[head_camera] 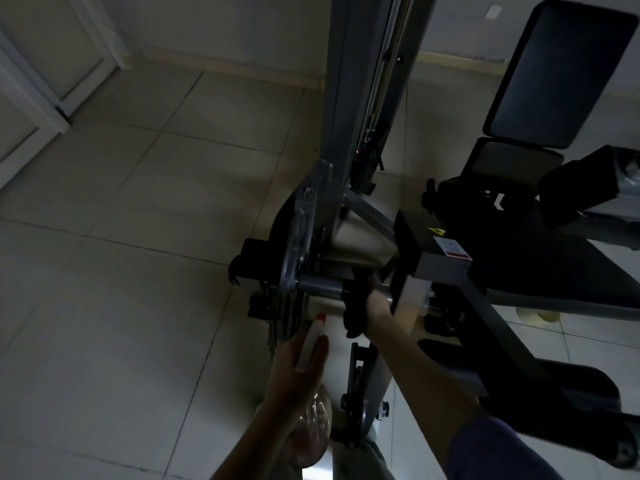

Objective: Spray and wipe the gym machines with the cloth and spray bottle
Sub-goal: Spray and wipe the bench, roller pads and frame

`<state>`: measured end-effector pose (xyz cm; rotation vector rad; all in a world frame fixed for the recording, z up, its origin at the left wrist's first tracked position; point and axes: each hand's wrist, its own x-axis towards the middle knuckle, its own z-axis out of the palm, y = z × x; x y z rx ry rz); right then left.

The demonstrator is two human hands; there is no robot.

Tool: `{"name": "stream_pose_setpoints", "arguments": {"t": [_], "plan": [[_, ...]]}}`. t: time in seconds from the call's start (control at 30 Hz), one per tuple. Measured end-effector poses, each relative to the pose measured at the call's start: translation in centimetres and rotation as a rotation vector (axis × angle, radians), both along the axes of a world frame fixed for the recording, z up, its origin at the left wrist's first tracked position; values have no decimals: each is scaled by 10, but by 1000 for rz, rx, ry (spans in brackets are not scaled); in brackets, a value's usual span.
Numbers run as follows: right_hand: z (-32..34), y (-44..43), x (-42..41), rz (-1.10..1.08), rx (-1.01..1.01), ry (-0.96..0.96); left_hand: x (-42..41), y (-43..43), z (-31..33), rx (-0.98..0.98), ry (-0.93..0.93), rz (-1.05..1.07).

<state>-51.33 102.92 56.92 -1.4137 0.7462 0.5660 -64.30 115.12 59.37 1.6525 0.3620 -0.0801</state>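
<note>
Head view, dim: left hand [297,370] grips spray bottle [310,342]; right hand [376,305], fingers mostly hidden, clutches cloth [355,311].

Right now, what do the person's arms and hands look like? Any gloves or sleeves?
No gloves: the left hand and right hand are bare, and so are both forearms. A dark bluish sleeve covers the right upper arm. No sleeve shows on the left arm. It is too dim to spot rings.

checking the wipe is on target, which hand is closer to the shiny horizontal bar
Right. The right hand holds the dark cloth on the bar; the left hand is lower in view, apart, gripping the spray bottle.
</note>
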Motion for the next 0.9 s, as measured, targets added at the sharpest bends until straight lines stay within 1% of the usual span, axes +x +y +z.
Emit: {"name": "stream_pose_setpoints", "arguments": {"t": [0.13, 0.17, 0.23, 0.27, 0.3, 0.33, 0.37, 0.4, 0.43, 0.47, 0.5, 0.53, 0.57, 0.63, 0.67, 0.73, 0.77, 0.8, 0.87, 0.9], "plan": [[1, -12, -10, -118, -72, 1, 1, 2, 0, -8, 14, 0], [7, -12, -7, -153, -149, -19, 2, 2, -1, -6, 12, 0], [18, -16, 6, -180, -331, -108, 3, 2, -1, -2, 10, -6], [20, -14, 12, -157, -348, -202, 3, 2, -1, 3, 3, -4], [27, -9, 13, -53, -354, -311, 4, 1, 0, 5, -8, -1], [24, -4, 12, 169, -448, -472, 4, 1, -1, 8, -13, 2], [22, 1, 10, 497, -588, -635, 5, 1, -2, 9, -17, 9], [19, 5, 8, 855, -813, -730, 4, 1, 0, 17, -22, 12], [14, 9, 8, 1104, -1023, -787, 3, 1, 1, 16, -32, 18], [11, 11, 9, 1213, -1183, -809, 2, 2, 1, 16, -37, 30], [13, 14, 10, 1226, -1244, -786, 1, 3, 1, 24, -30, 40], [17, 17, 12, 1174, -1233, -782, 0, 4, 0, 27, -31, 49], [20, 19, 14, 1099, -1178, -744, 0, 6, -1, 32, -31, 56], [28, 23, 26, 985, -1088, -548, -1, 7, 0, 34, -32, 53], [33, 24, 30, 930, -1054, -489, -2, 8, 0, 36, -27, 50], [44, 28, 29, 872, -988, -505, -5, 9, 0, 17, -13, 59], [49, 32, 25, 905, -958, -547, -5, 10, 1, 9, -17, 68], [50, 36, 20, 999, -957, -625, -5, 10, 2, 14, -21, 67], [46, 44, 7, 1264, -1063, -750, -6, 10, 3, 26, -25, 51], [43, 47, 4, 1336, -1130, -780, -7, 9, 3, 23, -26, 50]]}}
